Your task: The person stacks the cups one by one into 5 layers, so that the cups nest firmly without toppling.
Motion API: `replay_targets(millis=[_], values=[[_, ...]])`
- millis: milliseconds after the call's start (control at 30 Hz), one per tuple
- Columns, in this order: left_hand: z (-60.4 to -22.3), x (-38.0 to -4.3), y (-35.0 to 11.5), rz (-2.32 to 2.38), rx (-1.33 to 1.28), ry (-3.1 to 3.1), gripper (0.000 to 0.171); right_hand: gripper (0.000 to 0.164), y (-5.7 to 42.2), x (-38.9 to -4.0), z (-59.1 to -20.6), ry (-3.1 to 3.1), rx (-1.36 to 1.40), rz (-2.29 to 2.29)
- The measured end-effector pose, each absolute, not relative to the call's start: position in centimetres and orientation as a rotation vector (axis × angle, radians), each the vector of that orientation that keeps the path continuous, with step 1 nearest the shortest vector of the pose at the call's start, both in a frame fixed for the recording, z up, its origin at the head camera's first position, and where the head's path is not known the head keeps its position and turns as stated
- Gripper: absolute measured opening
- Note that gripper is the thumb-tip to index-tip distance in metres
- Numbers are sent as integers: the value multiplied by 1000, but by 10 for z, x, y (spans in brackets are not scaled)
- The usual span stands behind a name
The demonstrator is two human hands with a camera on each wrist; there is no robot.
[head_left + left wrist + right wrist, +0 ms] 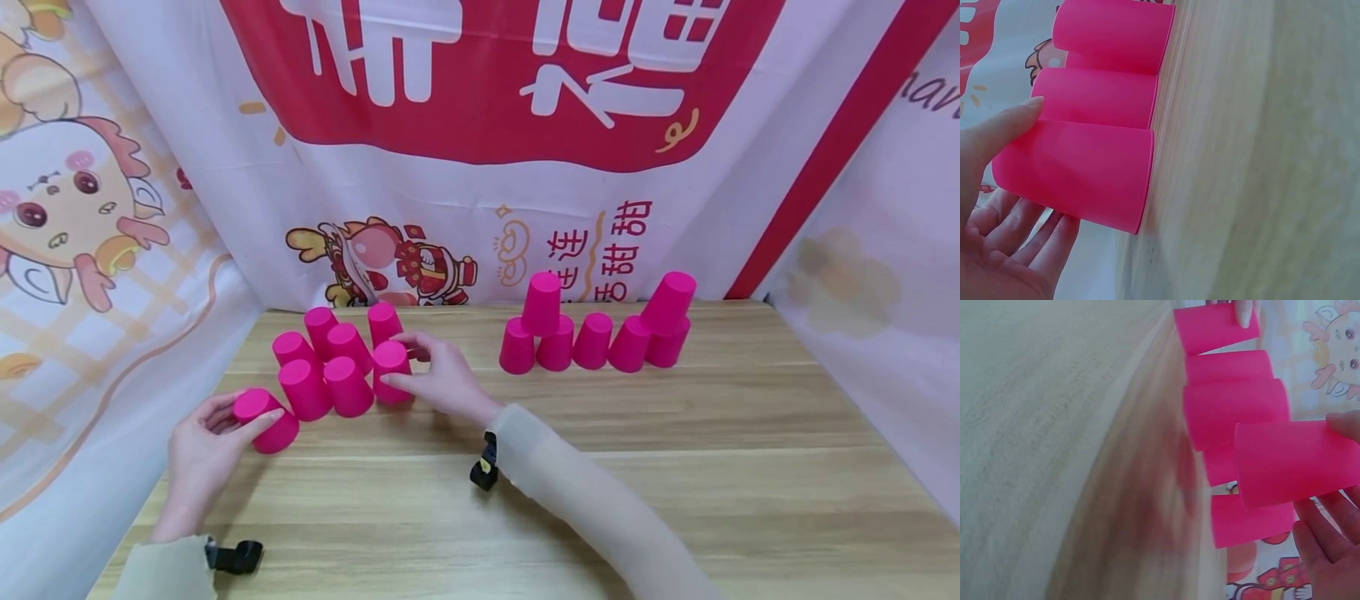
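Note:
My left hand (204,457) grips an upside-down pink cup (268,427) at the left front of a cluster of like cups, thumb on one side and fingers on the other. In the left wrist view this held cup (1079,172) leans slightly, its rim close to the table. My right hand (444,377) holds another upside-down pink cup (392,379) at the cluster's right side. In the right wrist view that cup (1297,464) appears a little off the table. Between the hands stand several more pink cups, including a front one (348,387) and a back one (385,323).
Farther right, several upside-down pink cups stand in a row (592,343). Two more sit on top of it, one upright-sided cup (542,304) and one tilted cup (670,302). A printed cloth (442,192) hangs behind the wooden table (600,467).

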State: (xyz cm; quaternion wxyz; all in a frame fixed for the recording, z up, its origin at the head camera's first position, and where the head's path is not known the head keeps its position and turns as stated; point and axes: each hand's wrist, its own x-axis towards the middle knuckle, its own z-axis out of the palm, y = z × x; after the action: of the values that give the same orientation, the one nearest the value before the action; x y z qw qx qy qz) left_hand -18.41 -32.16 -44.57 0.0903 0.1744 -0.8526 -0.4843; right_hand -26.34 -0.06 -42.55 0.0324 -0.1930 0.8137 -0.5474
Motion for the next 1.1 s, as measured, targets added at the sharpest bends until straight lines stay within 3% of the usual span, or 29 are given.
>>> replay_targets(millis=[800,1100], values=[[-446,-184,-322,-1439,535,-2534,85,55,69,-228,-379,2613,-1139,-1492],[-444,-183,-320,-1423,518,-2533,83,53,106,-222,-372,2687,-1110,-1468]])
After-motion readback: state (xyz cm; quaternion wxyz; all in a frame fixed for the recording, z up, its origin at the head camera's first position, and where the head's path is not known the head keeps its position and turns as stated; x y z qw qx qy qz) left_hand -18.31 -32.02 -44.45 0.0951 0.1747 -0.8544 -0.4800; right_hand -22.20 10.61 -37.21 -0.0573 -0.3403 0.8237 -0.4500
